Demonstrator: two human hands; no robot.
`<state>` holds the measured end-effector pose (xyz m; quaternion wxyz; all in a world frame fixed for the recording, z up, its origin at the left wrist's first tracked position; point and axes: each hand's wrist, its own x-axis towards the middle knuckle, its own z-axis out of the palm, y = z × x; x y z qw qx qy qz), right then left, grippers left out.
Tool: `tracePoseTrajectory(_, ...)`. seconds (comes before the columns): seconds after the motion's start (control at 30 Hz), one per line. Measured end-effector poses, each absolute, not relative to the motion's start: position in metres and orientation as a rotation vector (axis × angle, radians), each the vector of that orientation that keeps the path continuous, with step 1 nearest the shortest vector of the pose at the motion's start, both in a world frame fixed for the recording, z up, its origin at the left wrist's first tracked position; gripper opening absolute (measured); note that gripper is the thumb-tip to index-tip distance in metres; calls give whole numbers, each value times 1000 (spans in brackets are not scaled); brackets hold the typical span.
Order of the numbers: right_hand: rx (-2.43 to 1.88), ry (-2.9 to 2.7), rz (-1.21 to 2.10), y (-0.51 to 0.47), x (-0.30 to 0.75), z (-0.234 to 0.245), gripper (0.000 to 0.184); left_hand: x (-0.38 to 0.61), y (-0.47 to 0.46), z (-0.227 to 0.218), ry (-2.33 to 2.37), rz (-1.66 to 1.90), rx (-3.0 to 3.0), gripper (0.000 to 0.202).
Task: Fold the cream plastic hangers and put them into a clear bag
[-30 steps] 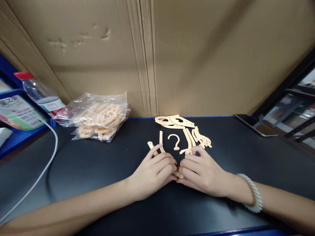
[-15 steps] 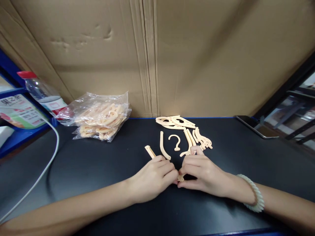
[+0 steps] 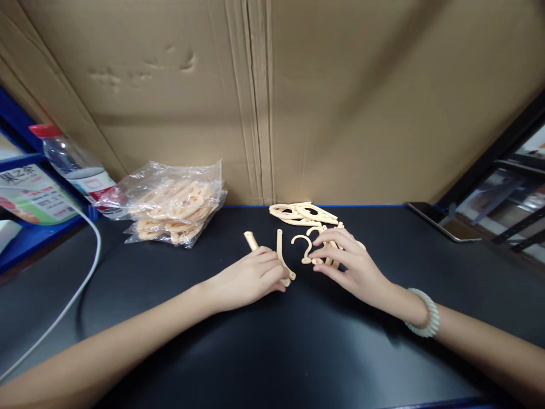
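Observation:
My left hand point(image 3: 251, 275) lies curled on the black table point(image 3: 213, 341). It grips a straight cream plastic piece point(image 3: 250, 240) whose end sticks out past the knuckles, and its fingertips touch a curved cream arm point(image 3: 280, 250). My right hand point(image 3: 351, 267), with a white bead bracelet point(image 3: 421, 312) on its wrist, rests on a small pile of curved cream pieces point(image 3: 330, 260). Its thumb and fingers pinch around one of them. A question-mark-shaped cream hook point(image 3: 303, 247) lies between the two hands, and a second hook point(image 3: 313, 230) shows just above the right index finger.
Assembled cream hangers point(image 3: 302, 213) lie stacked by the cardboard wall point(image 3: 272, 102). A clear bag of cream parts point(image 3: 170, 207) sits at the back left beside a water bottle point(image 3: 68, 159) and a white cable point(image 3: 80, 284). A phone point(image 3: 438, 221) lies at the far right.
The hands were pressed together near the table's middle and have separated. Both moved away from me: the left with the straight piece, the right onto the pile of curved pieces.

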<state>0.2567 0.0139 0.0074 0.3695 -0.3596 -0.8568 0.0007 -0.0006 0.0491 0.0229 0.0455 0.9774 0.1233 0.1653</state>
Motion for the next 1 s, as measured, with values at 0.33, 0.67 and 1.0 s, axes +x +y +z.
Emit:
tracePoseTrajectory(0.33, -1061, -2317, -21, 23, 248, -1, 9, -3, 55, 14, 465, 549, 3098, 17)
tracePoseTrajectory(0.67, -1112, -2349, 12, 22, 254, 6, 13, 2, 44, 12, 574, 641, 2943, 15)
tracePoseTrajectory(1.0, -1282, -2471, 157, 30, 313, 52, 31, 5, 48, 3, 683, 759, 2837, 13)
